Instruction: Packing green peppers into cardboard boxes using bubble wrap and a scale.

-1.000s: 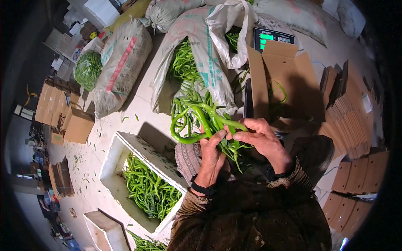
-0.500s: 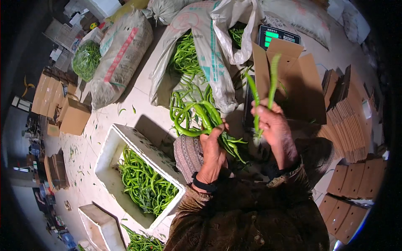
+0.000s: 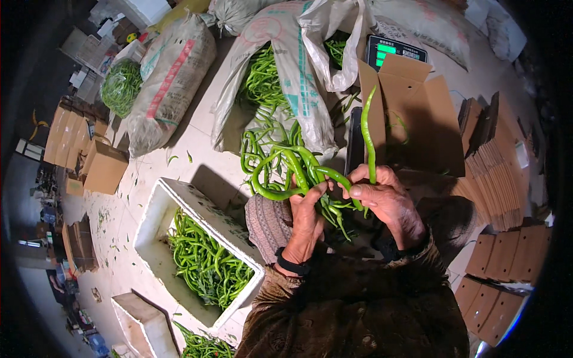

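My left hand [image 3: 305,209] is closed around a bunch of long green chili peppers [image 3: 292,164], their curved bodies fanning out above it and thin ends hanging below. Close beside it, my right hand [image 3: 385,200] pinches more peppers. One long green pepper [image 3: 368,137] stands upright from its fingers; another points left toward the bunch. Past my hands, a white woven sack [image 3: 313,113] lies open with peppers spilling from its mouth. An open cardboard box [image 3: 427,119] stands to the right on or beside a scale with a lit green display [image 3: 394,52].
To my left, a white foam box [image 3: 179,250] holds many green peppers. A smaller foam box [image 3: 134,316] is near the lower edge, beside loose peppers [image 3: 203,343]. Full sacks [image 3: 170,89] lie at the back left. Flattened cartons [image 3: 498,167] are stacked at the right.
My right hand has come left and lower, up against the bunch. One of its peppers now tilts toward the left hand, while the other stays upright.
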The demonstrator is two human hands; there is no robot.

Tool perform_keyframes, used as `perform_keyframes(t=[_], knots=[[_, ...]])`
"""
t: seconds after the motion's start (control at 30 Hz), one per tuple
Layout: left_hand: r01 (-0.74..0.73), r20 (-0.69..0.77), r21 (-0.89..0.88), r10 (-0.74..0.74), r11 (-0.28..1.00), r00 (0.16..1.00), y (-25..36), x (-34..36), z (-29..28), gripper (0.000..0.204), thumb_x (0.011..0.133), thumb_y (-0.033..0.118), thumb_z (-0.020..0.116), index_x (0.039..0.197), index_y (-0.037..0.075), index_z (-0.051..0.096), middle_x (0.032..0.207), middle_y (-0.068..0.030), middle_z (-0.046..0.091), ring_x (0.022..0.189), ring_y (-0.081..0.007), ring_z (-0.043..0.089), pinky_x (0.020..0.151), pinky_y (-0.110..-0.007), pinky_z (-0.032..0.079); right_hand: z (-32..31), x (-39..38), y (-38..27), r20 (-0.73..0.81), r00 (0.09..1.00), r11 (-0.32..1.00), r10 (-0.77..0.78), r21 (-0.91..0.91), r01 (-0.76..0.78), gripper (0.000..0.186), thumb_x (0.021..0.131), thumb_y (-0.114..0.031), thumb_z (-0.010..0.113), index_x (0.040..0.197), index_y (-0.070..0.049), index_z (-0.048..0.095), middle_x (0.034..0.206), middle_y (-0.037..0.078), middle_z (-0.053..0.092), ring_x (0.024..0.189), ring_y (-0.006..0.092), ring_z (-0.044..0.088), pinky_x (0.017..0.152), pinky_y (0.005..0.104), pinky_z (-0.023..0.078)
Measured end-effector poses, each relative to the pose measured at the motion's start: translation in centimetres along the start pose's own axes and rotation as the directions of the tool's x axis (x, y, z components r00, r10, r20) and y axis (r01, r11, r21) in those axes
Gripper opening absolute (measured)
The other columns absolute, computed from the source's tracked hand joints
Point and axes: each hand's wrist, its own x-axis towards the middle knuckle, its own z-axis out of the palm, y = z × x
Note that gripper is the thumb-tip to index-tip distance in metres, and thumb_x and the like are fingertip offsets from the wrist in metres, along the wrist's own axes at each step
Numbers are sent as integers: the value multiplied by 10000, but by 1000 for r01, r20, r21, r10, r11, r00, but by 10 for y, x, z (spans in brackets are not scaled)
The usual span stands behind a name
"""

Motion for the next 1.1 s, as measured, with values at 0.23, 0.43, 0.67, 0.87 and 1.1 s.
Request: perform_keyframes(t=[0.23,0.43,0.67,0.87,1.1], knots=[[6,17,-5,-6,1000,1000,-2,0,-6,334,795,-14,622,1116,29,539,942,-73,624,808,-161,611,759,-297,512,-3,7,10,-44,999,999,-32,-23,31,139,857,-97,671,978,-30,657,802,8,646,661,54,532,576,205,391],[65,-62,-2,-65,998,996,-7,3,-6,409,792,10,620,1187,22,517,955,-83,627,817,-176,615,782,-308,516,79,16,2,203,899,768,-388,-469,437,236,917,-202,625,1078,-32,654,909,51,680,783,125,642,699,247,505],[39,-2,11,-39,999,999,-2,-3,-17,377,790,24,614,1155,-10,527,980,-90,625,885,-182,617,784,-317,526,28,42,-17,-79,965,877,-252,-440,193,190,917,-160,625,1013,2,648,876,48,664,776,88,588,682,266,492],[79,37,-4,-79,997,996,2,-4,2,397,785,-6,592,1175,11,518,1025,-79,602,858,-171,608,787,-316,512,2,60,21,-43,999,835,-19,-551,-8,277,852,-252,716,981,-14,658,816,14,634,767,82,565,693,262,457],[221,130,-169,-200,961,971,0,-3,-15,294,779,8,635,1062,-22,562,888,-88,616,796,-201,609,751,-333,508,-36,51,2,-83,994,995,70,-59,-75,216,951,-256,580,1030,-56,580,836,-1,564,664,64,497,568,225,390]])
